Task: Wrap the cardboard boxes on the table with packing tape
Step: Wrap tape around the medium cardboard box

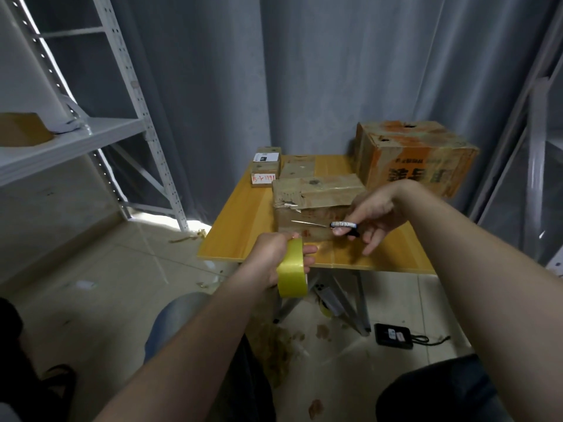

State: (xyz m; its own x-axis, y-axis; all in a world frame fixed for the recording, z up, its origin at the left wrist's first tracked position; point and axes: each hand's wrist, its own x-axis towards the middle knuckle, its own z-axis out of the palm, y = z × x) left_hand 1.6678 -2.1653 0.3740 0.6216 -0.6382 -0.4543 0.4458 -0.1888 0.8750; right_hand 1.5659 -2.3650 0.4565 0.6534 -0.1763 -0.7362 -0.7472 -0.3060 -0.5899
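My left hand [275, 254] grips a yellow roll of packing tape [291, 271] at the front edge of the wooden table [243, 220]. My right hand [374, 213] holds a pair of scissors [332, 225] by the black handles, blades pointing left across the front face of the nearest cardboard box [316, 205]. That box is worn and covered in old tape. A large orange-printed box [417, 156] stands at the back right. Two small boxes [265, 170] and a flat one [297, 169] lie at the back left.
A white metal shelf rack [91, 129] stands at the left, holding a cardboard box [21, 129]. Grey curtains hang behind the table. A black device with a cord [394, 335] and tape scraps lie on the tiled floor under the table. My knees show below.
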